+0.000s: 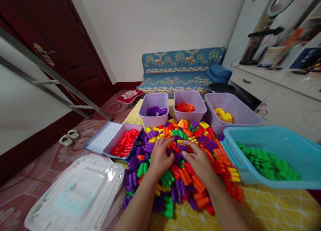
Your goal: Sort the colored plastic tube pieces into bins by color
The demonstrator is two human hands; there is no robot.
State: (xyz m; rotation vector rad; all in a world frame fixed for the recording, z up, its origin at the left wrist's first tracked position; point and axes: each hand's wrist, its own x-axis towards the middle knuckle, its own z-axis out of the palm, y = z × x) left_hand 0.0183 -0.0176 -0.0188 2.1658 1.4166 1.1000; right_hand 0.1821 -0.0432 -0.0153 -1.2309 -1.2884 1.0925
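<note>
Five tubs [153, 121], 10–3 o'clock, part-full, 1 colour ea.; big mixed pile [178, 188] at ctr. L hand [160, 159] & R hand [200, 160] there, fingers half-curled; can't tell if gripping.

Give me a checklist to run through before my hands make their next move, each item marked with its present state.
1. Left lilac bin shows only purple pieces: ok.
2. Turquoise tub shows only green pieces: ok.
3. Open case shows only red pieces in its tray: ok.
4. Loose pile is a single colour: not ok; purple, red, orange, yellow and green are mixed.
5. Clear plastic lid is away from both hands: ok.
6. Left hand and right hand are empty: cannot tell; both reach into the pile.
</note>
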